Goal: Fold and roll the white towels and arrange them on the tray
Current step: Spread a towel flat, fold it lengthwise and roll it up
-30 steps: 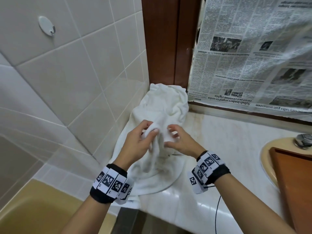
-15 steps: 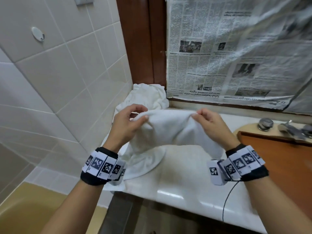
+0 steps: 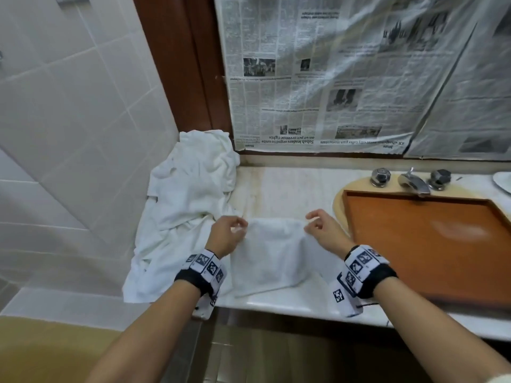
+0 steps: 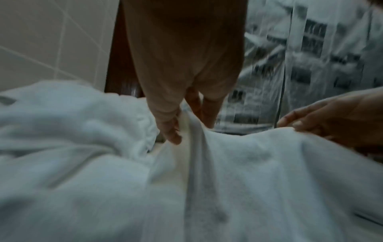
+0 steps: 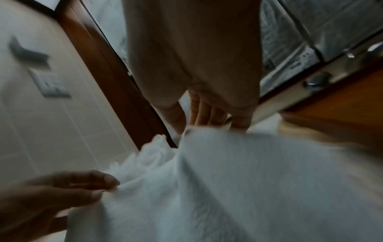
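Head view: left hand (image 3: pixel 227 233) and right hand (image 3: pixel 322 228) pinch one towel's (image 3: pixel 269 258) far corners. Tray (image 3: pixel 431 244) at three o'clock bare; pile (image 3: pixel 190 194) at ten o'clock unfolded. Folding barely begun.

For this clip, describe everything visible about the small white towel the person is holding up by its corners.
The small white towel looks like soft terry cloth, plain white with a hemmed edge. It hangs spread out as a rough rectangle, slightly creased. The left hand pinches its upper left corner and the right hand pinches its upper right corner. Its lower edge reaches the pale marble counter. It hangs between the heap of white towels and the wooden tray.
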A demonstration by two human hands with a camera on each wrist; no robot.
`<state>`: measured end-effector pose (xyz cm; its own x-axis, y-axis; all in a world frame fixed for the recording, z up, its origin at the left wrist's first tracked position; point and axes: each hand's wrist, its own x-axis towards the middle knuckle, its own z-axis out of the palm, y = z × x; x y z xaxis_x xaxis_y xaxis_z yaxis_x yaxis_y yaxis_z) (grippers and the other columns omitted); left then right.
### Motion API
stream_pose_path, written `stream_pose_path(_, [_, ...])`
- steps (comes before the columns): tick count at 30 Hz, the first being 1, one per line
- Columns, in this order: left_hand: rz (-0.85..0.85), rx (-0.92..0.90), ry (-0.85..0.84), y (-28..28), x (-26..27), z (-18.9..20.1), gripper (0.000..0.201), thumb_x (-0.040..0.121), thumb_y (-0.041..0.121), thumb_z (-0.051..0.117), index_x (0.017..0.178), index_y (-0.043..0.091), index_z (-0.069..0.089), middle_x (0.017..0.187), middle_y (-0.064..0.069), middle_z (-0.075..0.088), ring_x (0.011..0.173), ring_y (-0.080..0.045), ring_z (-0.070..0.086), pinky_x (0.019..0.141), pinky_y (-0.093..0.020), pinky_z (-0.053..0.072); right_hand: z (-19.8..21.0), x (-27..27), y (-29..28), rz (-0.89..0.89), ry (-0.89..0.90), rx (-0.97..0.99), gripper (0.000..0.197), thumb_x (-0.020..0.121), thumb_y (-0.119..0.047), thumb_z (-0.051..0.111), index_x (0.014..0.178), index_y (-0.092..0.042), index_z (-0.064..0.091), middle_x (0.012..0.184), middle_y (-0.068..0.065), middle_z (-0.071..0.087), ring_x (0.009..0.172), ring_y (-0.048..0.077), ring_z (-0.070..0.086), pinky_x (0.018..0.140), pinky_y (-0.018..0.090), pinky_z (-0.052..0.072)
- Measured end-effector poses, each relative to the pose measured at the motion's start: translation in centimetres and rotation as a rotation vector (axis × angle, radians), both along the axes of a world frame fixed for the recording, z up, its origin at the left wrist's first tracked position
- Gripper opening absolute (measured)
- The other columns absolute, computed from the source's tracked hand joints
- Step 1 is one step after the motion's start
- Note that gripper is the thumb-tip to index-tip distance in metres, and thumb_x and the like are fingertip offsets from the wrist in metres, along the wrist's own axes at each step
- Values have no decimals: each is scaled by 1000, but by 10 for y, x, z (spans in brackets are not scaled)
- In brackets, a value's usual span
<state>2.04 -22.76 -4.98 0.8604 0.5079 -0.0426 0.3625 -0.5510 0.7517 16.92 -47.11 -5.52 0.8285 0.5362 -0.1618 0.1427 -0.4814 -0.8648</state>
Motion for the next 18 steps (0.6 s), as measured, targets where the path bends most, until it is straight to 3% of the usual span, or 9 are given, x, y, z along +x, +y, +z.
stream_pose_path(3, [-115,135,166,-9,-13,-38,35,87,22,73,121,17,65,138,-7,53,131,-23,47,111,-29,30,-34,-12,-22,40,-137,-186,40,94,-16,60,132,-18,49,123,-5,54,114,16,51,94,29,41])
stream_pose_path(5, [-208,177,182,-17,-28,-56,45,83,30,75,125,20,63,146,-5,45,135,-24,40,115,-35,30,-47,-23,-38,80,-268,-340,44,92,-20,61,134,-19,48,132,-5,48,123,17,44,103,35,39])
stream_pose_path(8, [-388,307,361,-23,-55,-79,65,76,49,75,135,34,52,155,10,29,140,-21,26,111,-46,35,-68,-37,-56,223,-276,-617,50,88,-33,63,134,-23,46,139,-5,41,125,19,39,100,39,43])
stream_pose_path(11, [-437,381,463,-18,-69,-98,79,71,53,78,141,42,44,159,18,16,141,-21,19,107,-52,37,-85,-52,-61,281,-246,-727,64,87,-33,63,142,-21,34,145,-3,33,127,24,36,100,42,43])
stream_pose_path(14, [-441,306,375,-13,-71,-103,66,73,47,81,133,36,57,153,12,30,135,-20,32,108,-44,37,-94,-63,-52,191,-270,-664,52,91,-20,59,139,-16,40,139,3,38,125,25,40,101,33,39])
stream_pose_path(18, [-500,199,243,-9,-80,-106,44,79,21,77,122,16,68,138,-2,45,125,-20,48,109,-20,32,-94,-79,-42,67,-252,-573,36,96,-12,54,131,-9,53,124,8,54,114,25,51,94,28,39])
